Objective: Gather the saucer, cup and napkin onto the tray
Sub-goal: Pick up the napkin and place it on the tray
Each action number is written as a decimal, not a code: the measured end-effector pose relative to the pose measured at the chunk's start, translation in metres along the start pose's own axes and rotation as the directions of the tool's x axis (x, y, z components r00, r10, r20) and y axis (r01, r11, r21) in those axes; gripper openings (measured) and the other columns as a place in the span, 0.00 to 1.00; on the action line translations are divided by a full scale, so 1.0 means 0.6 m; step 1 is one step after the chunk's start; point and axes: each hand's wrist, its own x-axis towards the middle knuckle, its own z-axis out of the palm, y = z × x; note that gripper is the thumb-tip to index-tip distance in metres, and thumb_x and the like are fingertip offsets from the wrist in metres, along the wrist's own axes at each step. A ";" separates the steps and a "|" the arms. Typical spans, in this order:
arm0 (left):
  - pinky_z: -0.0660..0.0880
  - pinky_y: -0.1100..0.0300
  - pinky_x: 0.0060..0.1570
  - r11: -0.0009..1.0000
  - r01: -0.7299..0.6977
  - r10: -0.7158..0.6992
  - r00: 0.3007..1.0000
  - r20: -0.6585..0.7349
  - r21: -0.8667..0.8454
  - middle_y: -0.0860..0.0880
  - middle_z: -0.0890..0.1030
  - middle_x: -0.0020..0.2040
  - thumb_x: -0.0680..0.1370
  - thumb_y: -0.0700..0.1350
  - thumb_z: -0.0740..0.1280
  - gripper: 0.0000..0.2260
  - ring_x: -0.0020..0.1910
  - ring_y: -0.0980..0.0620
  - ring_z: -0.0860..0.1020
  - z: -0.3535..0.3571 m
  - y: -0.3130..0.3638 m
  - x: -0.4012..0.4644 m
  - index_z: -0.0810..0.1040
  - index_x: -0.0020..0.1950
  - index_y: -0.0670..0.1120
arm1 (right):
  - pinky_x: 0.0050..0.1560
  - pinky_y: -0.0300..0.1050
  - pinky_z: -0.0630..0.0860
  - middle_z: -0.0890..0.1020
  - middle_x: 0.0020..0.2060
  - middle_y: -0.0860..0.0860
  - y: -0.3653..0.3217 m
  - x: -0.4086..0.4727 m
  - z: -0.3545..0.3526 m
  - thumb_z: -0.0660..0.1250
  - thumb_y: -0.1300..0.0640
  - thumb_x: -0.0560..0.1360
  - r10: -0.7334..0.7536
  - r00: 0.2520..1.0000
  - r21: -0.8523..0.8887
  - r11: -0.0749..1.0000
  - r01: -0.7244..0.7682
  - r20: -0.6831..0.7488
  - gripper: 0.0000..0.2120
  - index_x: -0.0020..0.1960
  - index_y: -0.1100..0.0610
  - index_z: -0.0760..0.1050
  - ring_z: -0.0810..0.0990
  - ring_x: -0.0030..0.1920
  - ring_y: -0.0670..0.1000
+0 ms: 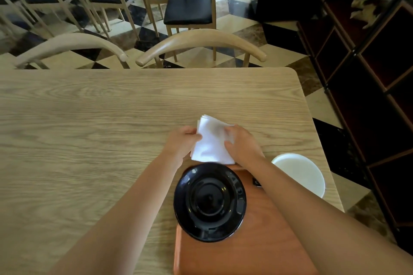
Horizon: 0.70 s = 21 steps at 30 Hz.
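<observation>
A black saucer [210, 202] lies on the brown wooden tray [252, 250] at the near right of the table. Just beyond the tray's far edge, a folded white napkin [211, 140] is held from both sides: my left hand [182, 143] grips its left edge and my right hand [242, 144] grips its right edge. A white cup [300, 174] stands on the table to the right of the tray, near the table's right edge, partly behind my right forearm.
The light wooden table [100, 129] stretches to the left and far side. Two curved-back chairs [201, 43] are pushed against its far edge. A dark shelf unit [368, 73] stands to the right, beyond the table's edge.
</observation>
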 end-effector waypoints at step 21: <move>0.71 0.64 0.31 0.898 -0.388 0.359 0.919 -0.166 -0.209 0.55 0.79 0.27 0.73 0.36 0.68 0.11 0.27 0.57 0.73 0.065 -0.025 -0.271 0.67 0.42 0.47 | 0.39 0.35 0.76 0.85 0.41 0.46 0.052 -0.285 -0.114 0.67 0.66 0.72 0.200 0.944 0.792 0.603 0.091 -0.261 0.15 0.50 0.47 0.81 0.80 0.37 0.42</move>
